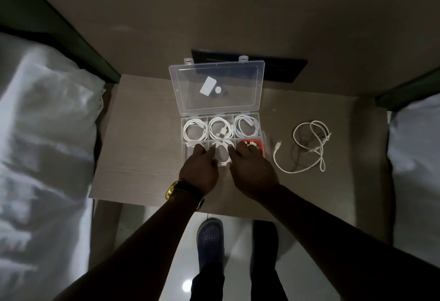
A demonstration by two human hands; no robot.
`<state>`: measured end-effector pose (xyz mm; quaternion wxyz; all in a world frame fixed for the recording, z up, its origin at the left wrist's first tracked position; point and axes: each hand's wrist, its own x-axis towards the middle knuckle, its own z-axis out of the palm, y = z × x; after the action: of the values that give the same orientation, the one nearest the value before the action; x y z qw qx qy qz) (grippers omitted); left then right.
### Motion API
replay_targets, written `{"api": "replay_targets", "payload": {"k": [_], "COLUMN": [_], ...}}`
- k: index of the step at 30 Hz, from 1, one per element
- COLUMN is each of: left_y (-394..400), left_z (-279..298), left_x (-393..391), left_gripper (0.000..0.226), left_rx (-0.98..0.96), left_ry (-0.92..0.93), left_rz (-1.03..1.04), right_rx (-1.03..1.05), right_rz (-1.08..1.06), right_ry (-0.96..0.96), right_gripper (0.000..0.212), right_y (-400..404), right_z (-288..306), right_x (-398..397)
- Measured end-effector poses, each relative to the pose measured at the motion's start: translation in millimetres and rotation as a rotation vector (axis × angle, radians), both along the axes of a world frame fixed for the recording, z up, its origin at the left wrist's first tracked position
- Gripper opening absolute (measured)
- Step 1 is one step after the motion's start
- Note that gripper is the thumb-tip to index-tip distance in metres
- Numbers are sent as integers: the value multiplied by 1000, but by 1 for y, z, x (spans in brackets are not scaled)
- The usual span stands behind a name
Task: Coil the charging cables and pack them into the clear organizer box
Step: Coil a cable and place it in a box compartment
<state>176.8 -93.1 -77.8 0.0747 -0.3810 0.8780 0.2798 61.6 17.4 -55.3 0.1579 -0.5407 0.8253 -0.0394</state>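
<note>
Here, a clear organizer box is seen open near the middle of the bench, its lid tilted back toward the far edge. White coiled cables fill the three far compartments. A white cable coil in the near middle compartment is pressed by both hands; the left hand and right hand are spread, fingers loosely splayed. An uncoiled white cable lies toward the right edge.
</note>
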Motion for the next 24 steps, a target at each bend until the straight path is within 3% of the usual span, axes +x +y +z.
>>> {"api": "replay_targets", "payload": {"k": [3, 6, 15, 24], "left_y": [3, 4, 9, 10], "left_z": [1, 3, 5, 10], "left_x": [-1, -4, -15, -20], "left_gripper": [43, 51, 51, 45], "left_rx": [-24, -25, -55, -45], "left_ry": [-3, -56, -141, -130], "left_rz": [27, 33, 123, 169], "right_rx": [-103, -53, 41, 259], "right_rz": [-39, -3, -10, -1], "right_ry": [-48, -100, 22, 57], "right_gripper": [31, 26, 15, 47], "right_y": [0, -6, -22, -16], "right_z": [-4, -7, 1, 2], "right_x": [-3, -11, -20, -4]}}
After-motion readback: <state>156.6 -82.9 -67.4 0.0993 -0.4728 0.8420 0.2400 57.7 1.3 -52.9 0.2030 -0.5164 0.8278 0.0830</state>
